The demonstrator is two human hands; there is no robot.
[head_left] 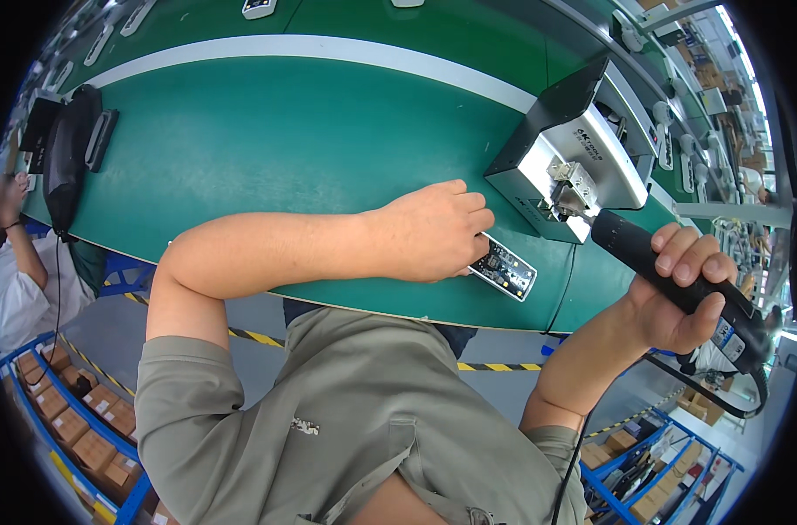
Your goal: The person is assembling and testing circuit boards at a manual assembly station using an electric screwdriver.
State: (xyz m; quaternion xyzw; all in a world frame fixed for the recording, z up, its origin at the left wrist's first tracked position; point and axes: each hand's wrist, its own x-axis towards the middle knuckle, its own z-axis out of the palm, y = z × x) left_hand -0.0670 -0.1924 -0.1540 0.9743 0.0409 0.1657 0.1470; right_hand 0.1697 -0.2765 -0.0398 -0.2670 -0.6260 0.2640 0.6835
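Observation:
Under my left hand, a long white-edged device casing with an exposed circuit board lies on the green bench near its front edge. The fingers of that hand are closed around one end of the casing. My right hand is wrapped round a black electric screwdriver with a cable at its rear. Its tip reaches the metal outlet on the front of a silver and black screw feeder box. Whether a screw sits on the tip is too small to tell.
A white strip divides the bench from a green surface beyond, which carries several white devices. On the far left lie a black elongated object and a co-worker's arm. Blue racks with cartons stand below.

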